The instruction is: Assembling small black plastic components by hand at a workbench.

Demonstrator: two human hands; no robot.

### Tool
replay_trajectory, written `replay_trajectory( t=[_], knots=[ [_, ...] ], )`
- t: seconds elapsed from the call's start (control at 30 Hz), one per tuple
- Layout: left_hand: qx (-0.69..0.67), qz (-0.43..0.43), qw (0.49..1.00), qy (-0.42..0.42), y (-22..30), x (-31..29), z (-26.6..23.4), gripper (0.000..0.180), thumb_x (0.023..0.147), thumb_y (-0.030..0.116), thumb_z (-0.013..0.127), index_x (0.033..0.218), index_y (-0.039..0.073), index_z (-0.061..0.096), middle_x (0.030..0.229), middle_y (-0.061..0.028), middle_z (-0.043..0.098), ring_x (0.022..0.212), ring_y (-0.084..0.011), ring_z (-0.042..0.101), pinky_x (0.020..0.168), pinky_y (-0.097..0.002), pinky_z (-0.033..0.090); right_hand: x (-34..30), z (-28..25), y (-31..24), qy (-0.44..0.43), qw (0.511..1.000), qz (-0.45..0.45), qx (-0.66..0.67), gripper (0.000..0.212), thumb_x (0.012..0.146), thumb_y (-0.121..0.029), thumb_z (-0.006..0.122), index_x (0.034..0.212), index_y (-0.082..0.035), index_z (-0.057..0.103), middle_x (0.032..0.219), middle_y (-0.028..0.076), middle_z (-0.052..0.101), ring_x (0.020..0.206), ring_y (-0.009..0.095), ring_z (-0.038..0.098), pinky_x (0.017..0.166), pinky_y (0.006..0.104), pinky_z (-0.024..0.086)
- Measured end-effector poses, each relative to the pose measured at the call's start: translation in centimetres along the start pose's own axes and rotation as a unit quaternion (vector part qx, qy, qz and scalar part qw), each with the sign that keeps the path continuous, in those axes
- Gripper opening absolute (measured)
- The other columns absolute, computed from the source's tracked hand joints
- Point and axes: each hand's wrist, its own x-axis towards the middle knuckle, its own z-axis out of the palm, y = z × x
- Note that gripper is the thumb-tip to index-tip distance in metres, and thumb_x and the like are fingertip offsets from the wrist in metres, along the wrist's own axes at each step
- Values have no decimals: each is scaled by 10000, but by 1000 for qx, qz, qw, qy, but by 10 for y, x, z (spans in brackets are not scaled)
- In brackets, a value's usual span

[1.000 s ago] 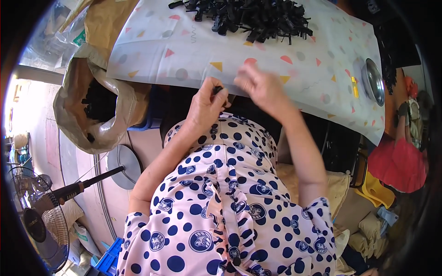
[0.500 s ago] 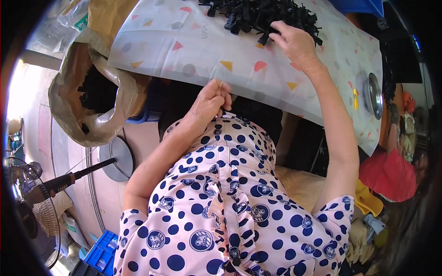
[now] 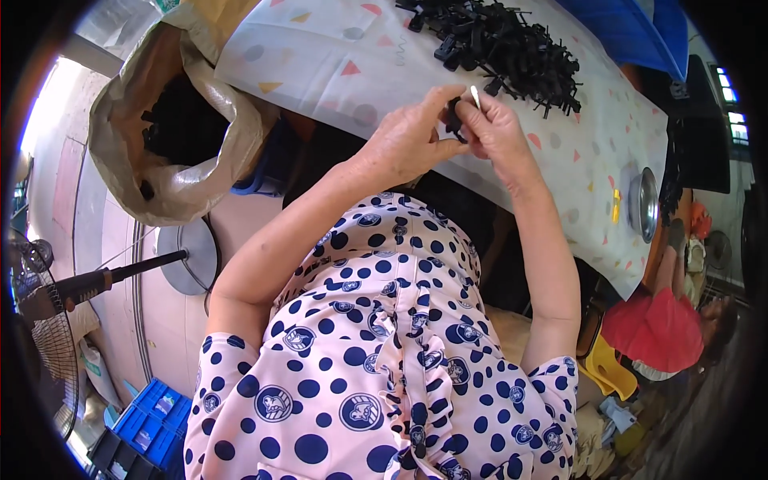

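Note:
My left hand (image 3: 408, 136) and my right hand (image 3: 498, 134) meet over the near edge of the covered table. Pinched by my left fingers is a small black plastic part (image 3: 454, 120), mostly hidden between the two hands. My right hand is closed around a thin tool with a pale, flat tip (image 3: 475, 97); its kind cannot be made out, and its other end is hidden in the fingers. Just beyond the hands lies a heap of black plastic parts (image 3: 512, 58), with thin stems sticking out of it.
A patterned sheet (image 3: 320, 72) covers the table. At its left an open woven sack (image 3: 240, 152) holds black pieces. A metal bowl (image 3: 645, 205) and a small yellow item (image 3: 616, 206) lie right. A blue bin (image 3: 640, 36) stands far right, a fan (image 3: 56, 328) at left. Another person in red (image 3: 652, 328) is at right.
My right hand has come back from the heap toward me, and my left hand has moved up and right to meet it. A black part and a pale-tipped tool now show between them.

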Motion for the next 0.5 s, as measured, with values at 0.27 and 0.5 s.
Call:
replay_trajectory(
  t=[0.27, 0.5],
  knots=[
    [-195, -52, 979, -5, -20, -25, 18, 368, 876, 55, 626, 1214, 56, 479, 788, -22, 575, 667, -70, 555, 605, -220, 460, -40, 22, 31, -3, 993, 23, 113, 249, 956, -315, 548, 1026, -79, 582, 641, -72, 463, 477, 1, 350, 405, 162, 219],
    [-202, -64, 977, -24, -15, -39, 26, 267, 894, 23, 586, 1125, 51, 456, 731, 0, 512, 623, -59, 515, 575, -207, 429, -62, 33, 49, 29, 997, -61, 22, 231, 1007, -258, 441, 936, -50, 513, 662, -57, 420, 564, 25, 362, 496, 190, 308]
  ],
)
